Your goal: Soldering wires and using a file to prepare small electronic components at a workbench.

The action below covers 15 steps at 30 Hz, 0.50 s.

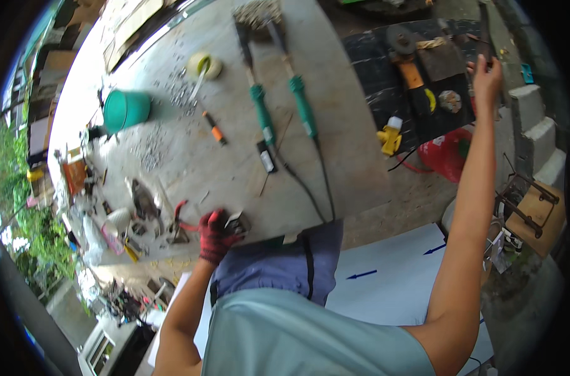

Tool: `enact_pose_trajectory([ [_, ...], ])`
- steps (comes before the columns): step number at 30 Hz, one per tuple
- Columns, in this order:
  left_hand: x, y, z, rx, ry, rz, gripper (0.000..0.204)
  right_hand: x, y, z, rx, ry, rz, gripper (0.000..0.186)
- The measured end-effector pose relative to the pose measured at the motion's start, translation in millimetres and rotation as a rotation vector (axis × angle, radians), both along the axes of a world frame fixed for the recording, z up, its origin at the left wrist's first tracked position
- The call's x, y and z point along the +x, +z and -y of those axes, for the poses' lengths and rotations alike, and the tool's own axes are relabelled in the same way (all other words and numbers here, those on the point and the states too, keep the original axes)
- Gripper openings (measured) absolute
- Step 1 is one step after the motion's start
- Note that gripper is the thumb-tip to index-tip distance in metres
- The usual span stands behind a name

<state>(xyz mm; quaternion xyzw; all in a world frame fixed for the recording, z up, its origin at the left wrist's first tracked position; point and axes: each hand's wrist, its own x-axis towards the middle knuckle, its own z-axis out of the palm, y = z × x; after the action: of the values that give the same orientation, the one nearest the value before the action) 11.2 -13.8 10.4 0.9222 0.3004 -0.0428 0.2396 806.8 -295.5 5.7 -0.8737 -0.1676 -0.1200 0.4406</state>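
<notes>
My left hand, in a red knitted glove, is at the near edge of the metal worktable. Its fingers are closed round a small grey metal block. Red-handled pliers lie just left of that glove. My bare right hand reaches far out to the right, beside a side table covered in black sheeting. Its fingers close on a long dark bar, whose full shape I cannot make out. An orange-bodied angle grinder rests on the sheeting.
Two green-handled soldering irons lie with tips on a grit-filled holder, cords trailing to the near edge. Left of them are a green bucket, a yellow jar and scattered metal bits. Concrete steps rise at right.
</notes>
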Motion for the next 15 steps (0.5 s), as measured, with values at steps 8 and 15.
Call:
enact_pose_trajectory([
  [8, 9.3, -13.2, -5.3, 0.006, -0.014, 0.210, 0.099, -390.9, 134.9, -20.5, -0.004, 0.246, -0.466, 0.035],
  [15, 9.9, -8.6, -8.4, -0.109, 0.013, 0.288, 0.085, -661.6, 167.5, -41.9, -0.249, 0.401, -0.666, 0.057],
])
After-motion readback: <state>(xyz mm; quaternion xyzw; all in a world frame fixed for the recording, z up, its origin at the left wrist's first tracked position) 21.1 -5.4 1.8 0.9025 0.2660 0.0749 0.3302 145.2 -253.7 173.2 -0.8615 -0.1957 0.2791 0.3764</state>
